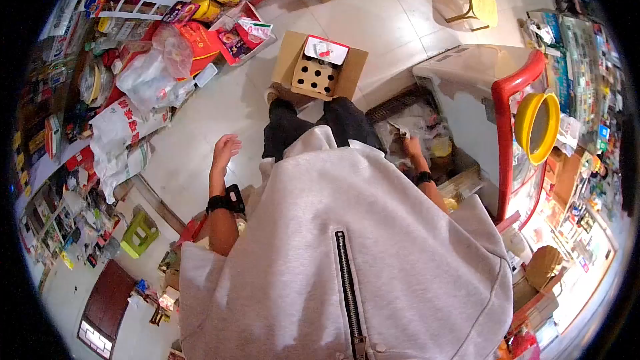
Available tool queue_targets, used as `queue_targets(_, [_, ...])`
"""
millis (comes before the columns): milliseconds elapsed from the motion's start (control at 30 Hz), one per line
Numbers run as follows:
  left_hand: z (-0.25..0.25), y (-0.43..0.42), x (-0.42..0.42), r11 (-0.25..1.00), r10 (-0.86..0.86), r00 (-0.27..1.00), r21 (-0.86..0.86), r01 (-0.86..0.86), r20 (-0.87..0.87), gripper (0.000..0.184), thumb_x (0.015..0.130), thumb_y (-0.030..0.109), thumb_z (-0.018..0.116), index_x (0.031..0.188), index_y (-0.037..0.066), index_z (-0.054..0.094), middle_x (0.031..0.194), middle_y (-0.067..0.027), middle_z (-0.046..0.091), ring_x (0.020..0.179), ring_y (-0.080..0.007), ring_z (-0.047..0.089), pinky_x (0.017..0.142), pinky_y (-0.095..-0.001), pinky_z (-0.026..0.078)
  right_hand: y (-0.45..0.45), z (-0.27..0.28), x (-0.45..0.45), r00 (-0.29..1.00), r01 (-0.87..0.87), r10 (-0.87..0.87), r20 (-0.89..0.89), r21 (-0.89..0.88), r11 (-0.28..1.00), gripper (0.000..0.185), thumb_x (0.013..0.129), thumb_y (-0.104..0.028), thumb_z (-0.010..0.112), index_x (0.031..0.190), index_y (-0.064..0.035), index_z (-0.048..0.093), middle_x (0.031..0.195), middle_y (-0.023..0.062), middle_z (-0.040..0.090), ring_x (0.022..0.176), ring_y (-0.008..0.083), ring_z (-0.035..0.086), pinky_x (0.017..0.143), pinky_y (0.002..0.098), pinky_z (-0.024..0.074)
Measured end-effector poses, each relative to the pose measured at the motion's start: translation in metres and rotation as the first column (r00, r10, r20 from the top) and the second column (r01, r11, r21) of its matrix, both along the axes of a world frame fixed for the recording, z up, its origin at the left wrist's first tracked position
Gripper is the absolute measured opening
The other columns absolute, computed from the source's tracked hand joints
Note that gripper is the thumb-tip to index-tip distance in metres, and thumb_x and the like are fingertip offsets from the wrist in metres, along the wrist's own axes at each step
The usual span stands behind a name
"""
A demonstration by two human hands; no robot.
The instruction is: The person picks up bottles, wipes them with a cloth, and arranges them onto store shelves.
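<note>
Head view: a small item [399,129] is gripped in the right hand [413,147] — too small to identify, possibly a tool. Nothing is held in the left hand [228,149]. The opened carton [351,75] is set on the floor [393,27], holed insert [315,82] exposed. Unpacking seems underway — both hands would need to be brought to the carton next.

Two hands [228,150] [411,146], two wristbands [217,203] [423,177], one carton [351,75] — six holes [315,85] showing inside — one black crate [399,105], one wooden stool [484,7], one green stool [139,234], one yellow sieve [521,123], one zipper [346,280]
</note>
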State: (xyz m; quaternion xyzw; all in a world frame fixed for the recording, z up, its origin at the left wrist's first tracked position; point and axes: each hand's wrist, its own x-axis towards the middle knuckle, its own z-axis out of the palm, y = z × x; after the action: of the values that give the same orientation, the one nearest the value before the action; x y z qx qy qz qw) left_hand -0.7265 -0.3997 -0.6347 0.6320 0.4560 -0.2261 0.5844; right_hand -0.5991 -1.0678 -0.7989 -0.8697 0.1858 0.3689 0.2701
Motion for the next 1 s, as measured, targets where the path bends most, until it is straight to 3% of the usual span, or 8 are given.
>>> queue_targets(67, [0.004,-0.019,0.006,1.000,-0.026,0.999,0.004,0.026,0.019,0.028,0.100,0.025,0.048,0.118,0.007,0.060,0.108,-0.0112,0.068,0.098,-0.0209,0.067,0.085,-0.0344,0.051,-0.011,0.002,0.019,0.997,0.011,-0.012,0.077,0.016,1.000,0.049,0.093,-0.040,0.058,0.104,0.0058,0.067,0.088,0.0156,0.071,0.079,0.0209,0.066,0.070,0.0373,0.0516])
queue_targets(167, [0.010,-0.034,0.009,1.000,-0.020,0.998,0.014,0.021,-0.052,0.027,0.100,0.024,0.047,0.118,0.008,0.060,0.108,-0.0108,0.068,0.098,-0.0210,0.067,0.085,-0.0348,0.051,-0.009,0.014,0.039,0.972,0.179,-0.210,0.104,0.246,0.952,0.050,0.094,-0.042,0.057,0.103,0.0058,0.068,0.088,0.0138,0.071,0.082,0.0196,0.067,0.071,0.0368,0.0522])
queue_targets(333, [0.018,-0.040,0.022,0.999,-0.032,0.995,0.034,0.036,-0.098,0.026,0.100,0.024,0.048,0.117,0.008,0.060,0.105,-0.0102,0.069,0.096,-0.0210,0.067,0.083,-0.0358,0.052,-0.013,0.001,0.048,0.973,0.230,-0.225,-0.049,0.160,0.960,0.047,0.095,-0.038,0.055,0.106,0.0061,0.067,0.092,0.0162,0.071,0.083,0.0218,0.067,0.073,0.0361,0.0521])
queue_targets(400, [0.018,-0.040,0.028,0.999,-0.024,0.995,0.038,0.028,-0.097,0.026,0.100,0.025,0.048,0.116,0.008,0.060,0.105,-0.0104,0.069,0.096,-0.0211,0.067,0.083,-0.0360,0.052,-0.012,-0.010,0.040,0.970,0.223,-0.240,0.040,0.248,0.943,0.044,0.085,-0.031,0.056,0.098,0.0099,0.066,0.084,0.0276,0.068,0.084,0.0371,0.068,0.073,0.0452,0.0486])
queue_targets(500, [0.016,-0.038,0.037,0.999,-0.023,0.996,0.032,0.025,-0.082,0.027,0.101,0.026,0.047,0.117,0.008,0.060,0.107,-0.0106,0.069,0.097,-0.0217,0.067,0.084,-0.0362,0.052,0.003,0.003,0.039,0.988,0.092,-0.106,0.114,0.122,0.988,0.047,0.083,-0.033,0.056,0.097,0.0118,0.065,0.084,0.0310,0.066,0.087,0.0393,0.068,0.073,0.0463,0.0484])
queue_targets(533, [0.017,-0.038,0.040,0.999,-0.027,0.997,0.024,0.029,-0.073,0.028,0.101,0.026,0.047,0.118,0.008,0.060,0.109,-0.0107,0.068,0.097,-0.0223,0.068,0.085,-0.0362,0.052,-0.014,-0.043,0.028,0.988,0.132,-0.143,0.052,0.173,0.976,0.050,0.083,-0.033,0.057,0.099,0.0134,0.064,0.084,0.0332,0.065,0.088,0.0413,0.068,0.075,0.0467,0.0485])
queue_targets(667, [0.017,-0.033,0.048,0.998,-0.053,0.997,0.024,0.054,-0.065,0.029,0.101,0.027,0.047,0.118,0.008,0.060,0.108,-0.0103,0.068,0.098,-0.0219,0.067,0.084,-0.0357,0.052,0.005,-0.012,0.037,0.998,0.010,-0.020,0.066,0.150,0.989,0.049,0.082,-0.031,0.056,0.099,0.0143,0.064,0.084,0.0330,0.066,0.090,0.0419,0.067,0.077,0.0468,0.0487])
queue_targets(1000, [-0.016,0.039,0.018,0.993,0.084,0.992,-0.071,-0.091,-0.097,0.027,0.099,0.027,0.050,0.119,0.010,0.059,0.107,-0.0102,0.069,0.094,-0.0212,0.067,0.083,-0.0362,0.052,0.078,0.042,0.082,0.981,0.190,-0.194,0.025,0.114,0.975,0.053,0.087,-0.042,0.058,0.103,0.0077,0.067,0.088,0.0233,0.070,0.084,0.0318,0.067,0.073,0.0435,0.0494])
